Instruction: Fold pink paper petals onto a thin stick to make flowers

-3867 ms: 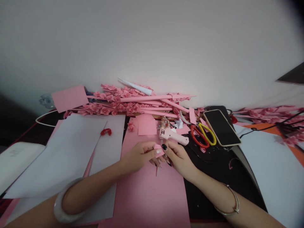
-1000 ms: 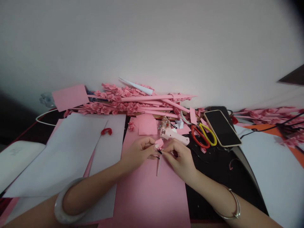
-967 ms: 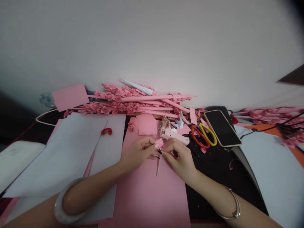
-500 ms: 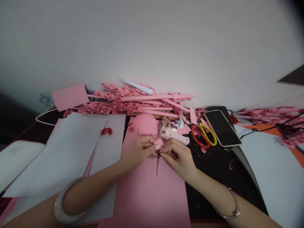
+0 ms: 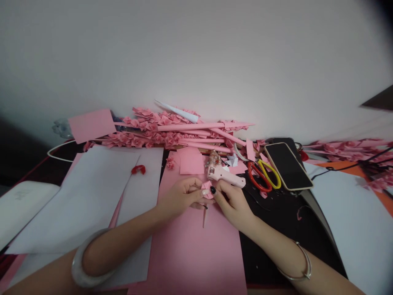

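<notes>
Between my two hands is a small folded pink paper flower, held just above a large pink sheet. My left hand pinches it from the left, thumb on its front. The thumb of my right hand presses on its upper right side, fingers curled behind. A thin pale pointed strip sticks down below the fingers; how it joins the flower is hidden. Right behind my hands lies a pale pink glue gun, with a square pink paper beside it.
Red-and-yellow-handled scissors and a phone lie to the right. Pink paper flower stems are piled along the wall. White sheets cover the left, with a red curled piece on them. More white paper is at right.
My right thumb has come up from below the flower onto its front right side. The flower has turned slightly, and my left hand keeps its grip in nearly the same spot.
</notes>
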`<control>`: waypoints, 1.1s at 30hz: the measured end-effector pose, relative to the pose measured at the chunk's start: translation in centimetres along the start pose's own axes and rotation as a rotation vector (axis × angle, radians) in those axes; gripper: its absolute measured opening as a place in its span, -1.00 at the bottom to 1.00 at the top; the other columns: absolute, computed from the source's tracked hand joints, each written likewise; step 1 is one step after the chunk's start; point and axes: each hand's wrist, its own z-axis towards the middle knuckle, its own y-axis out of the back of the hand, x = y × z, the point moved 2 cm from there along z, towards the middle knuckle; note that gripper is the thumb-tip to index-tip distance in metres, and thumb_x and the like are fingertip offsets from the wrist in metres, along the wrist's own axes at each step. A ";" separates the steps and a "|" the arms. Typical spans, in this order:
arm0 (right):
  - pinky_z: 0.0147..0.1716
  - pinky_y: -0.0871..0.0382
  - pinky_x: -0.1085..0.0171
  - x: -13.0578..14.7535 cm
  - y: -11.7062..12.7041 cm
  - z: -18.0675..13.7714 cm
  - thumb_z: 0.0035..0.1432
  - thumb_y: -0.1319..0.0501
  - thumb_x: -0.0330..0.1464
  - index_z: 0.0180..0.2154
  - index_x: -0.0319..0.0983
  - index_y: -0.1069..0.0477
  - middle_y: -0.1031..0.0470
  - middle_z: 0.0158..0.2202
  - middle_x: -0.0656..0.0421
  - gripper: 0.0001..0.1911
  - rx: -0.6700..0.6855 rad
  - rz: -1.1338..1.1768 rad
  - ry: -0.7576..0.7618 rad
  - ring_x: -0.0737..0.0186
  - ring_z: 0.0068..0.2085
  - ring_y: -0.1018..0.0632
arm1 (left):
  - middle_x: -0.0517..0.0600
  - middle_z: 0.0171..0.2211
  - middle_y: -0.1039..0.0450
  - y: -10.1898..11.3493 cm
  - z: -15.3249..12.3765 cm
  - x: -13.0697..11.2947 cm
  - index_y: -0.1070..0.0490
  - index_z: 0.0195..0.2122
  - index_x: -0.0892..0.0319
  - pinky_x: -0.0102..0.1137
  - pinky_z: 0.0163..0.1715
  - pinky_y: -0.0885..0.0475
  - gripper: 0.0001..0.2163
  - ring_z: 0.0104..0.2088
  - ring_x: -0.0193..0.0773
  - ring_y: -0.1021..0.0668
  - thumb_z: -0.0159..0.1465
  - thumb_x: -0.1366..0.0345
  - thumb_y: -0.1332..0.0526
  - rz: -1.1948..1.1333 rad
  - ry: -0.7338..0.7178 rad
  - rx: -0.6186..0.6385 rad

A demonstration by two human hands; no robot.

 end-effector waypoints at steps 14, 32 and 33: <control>-0.52 -0.08 0.35 -0.1 0.1 0.1 0.20 -0.04 -0.45 -0.52 -0.21 -0.10 -0.15 -0.57 0.29 -0.76 -0.008 -0.027 0.009 0.36 -0.53 -0.19 | -0.06 -0.38 -0.54 0.0 0.0 0.1 -0.29 -0.14 0.14 -0.40 -0.30 -0.49 -0.76 -0.29 -0.24 -0.62 0.18 0.27 -0.24 0.023 -0.049 0.004; -0.53 -0.04 0.33 0.6 0.1 0.4 0.25 0.02 -0.44 -0.56 -0.20 -0.03 -0.09 -0.60 0.30 -0.69 0.083 -0.102 0.096 0.34 -0.54 -0.17 | -0.04 -0.42 -0.56 -0.3 -0.6 -0.3 -0.21 0.02 0.13 -0.35 -0.33 -0.50 -0.60 -0.30 -0.17 -0.63 0.17 0.27 -0.24 0.045 -0.056 0.044; -0.53 -0.04 0.33 0.6 0.1 0.4 0.25 0.03 -0.45 -0.55 -0.19 -0.02 -0.09 -0.60 0.30 -0.69 0.090 -0.100 0.094 0.34 -0.54 -0.16 | -0.04 -0.42 -0.56 -0.3 -0.6 -0.4 -0.21 0.02 0.13 -0.36 -0.33 -0.50 -0.60 -0.29 -0.17 -0.63 0.17 0.27 -0.24 0.045 -0.054 0.047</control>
